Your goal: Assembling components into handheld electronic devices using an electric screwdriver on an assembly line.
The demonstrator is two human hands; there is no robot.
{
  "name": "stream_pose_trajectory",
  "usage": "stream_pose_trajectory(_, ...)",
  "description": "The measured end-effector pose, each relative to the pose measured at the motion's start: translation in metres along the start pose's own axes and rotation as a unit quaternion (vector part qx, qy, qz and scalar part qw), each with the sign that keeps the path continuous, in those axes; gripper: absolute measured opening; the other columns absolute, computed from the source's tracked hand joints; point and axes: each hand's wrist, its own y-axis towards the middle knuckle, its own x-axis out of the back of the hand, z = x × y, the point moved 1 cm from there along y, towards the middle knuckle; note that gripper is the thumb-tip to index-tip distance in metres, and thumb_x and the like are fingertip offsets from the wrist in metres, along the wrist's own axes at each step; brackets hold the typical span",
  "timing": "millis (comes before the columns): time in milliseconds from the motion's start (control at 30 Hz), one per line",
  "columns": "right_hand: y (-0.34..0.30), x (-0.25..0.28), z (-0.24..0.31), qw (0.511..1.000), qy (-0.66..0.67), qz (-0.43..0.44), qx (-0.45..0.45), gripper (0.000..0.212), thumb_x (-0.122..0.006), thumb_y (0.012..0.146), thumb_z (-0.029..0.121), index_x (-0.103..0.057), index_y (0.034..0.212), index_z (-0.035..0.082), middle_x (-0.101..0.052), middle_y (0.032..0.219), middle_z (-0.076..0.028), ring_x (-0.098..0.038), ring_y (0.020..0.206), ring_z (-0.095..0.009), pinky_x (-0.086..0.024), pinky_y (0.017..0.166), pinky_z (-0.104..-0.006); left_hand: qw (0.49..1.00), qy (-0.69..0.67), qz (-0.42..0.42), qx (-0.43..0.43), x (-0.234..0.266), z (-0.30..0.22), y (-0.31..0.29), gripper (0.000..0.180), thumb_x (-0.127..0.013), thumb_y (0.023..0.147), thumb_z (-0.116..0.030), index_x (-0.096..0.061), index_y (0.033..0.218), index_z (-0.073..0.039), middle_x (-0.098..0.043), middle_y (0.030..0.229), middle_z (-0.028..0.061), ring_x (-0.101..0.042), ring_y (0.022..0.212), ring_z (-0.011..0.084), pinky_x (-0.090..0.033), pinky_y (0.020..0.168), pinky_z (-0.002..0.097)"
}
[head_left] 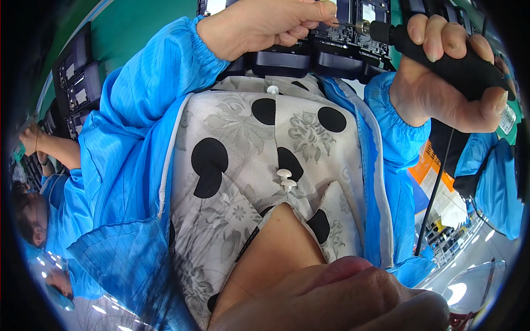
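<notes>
My right hand (447,71) is wrapped round the black handle of an electric screwdriver (408,47). Its slim metal bit points left, toward my left hand (276,25). The thumb and forefinger of that hand are pinched together close to the bit's tip; whatever they hold is too small to make out. Under the bit lie dark plastic housings (282,62) with inner parts and boards showing, lined up side by side at the bench edge in front of my body. Where the tip meets the housing is hidden by my fingers.
A green bench surface (138,33) carries more dark housings (77,83) at the left. Another person's arm (61,149) in a blue sleeve reaches in at the far left. A black cable (436,193) hangs below my right hand. Blue cloth (497,182) shows at the right.
</notes>
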Motion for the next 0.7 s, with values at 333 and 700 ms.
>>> stream_pose_trajectory(333, 0.001, 0.003, -0.005, 1.000, -0.011, 0.003, 0.012, 0.066, -0.059, 0.081, 0.072, -0.078, 0.110, 0.015, -0.070, 0.086, -0.008, -0.059, 0.070, -0.021, -0.044, 0.069, -0.0413, 0.999, -0.047, 0.009, -0.010, 0.003, 0.010, 0.007, 0.025, -0.058, 0.107, -0.024, -0.066, 0.097, -0.003, -0.047, 0.070, -0.0040, -0.036, 0.056, 0.0065, -0.026, 0.047, 0.0220)
stream_pose_trajectory(700, 0.001, -0.001, -0.008, 1.000, -0.015, 0.013, 0.016, 0.066, -0.059, 0.082, 0.071, -0.078, 0.110, 0.015, -0.070, 0.085, -0.008, -0.059, 0.070, -0.021, -0.044, 0.068, -0.0415, 0.999, -0.046, 0.001, -0.011, 0.001, 0.014, 0.006, 0.028, -0.057, 0.108, -0.029, -0.063, 0.100, -0.003, -0.046, 0.071, -0.0046, -0.034, 0.057, 0.0065, -0.026, 0.048, 0.0222)
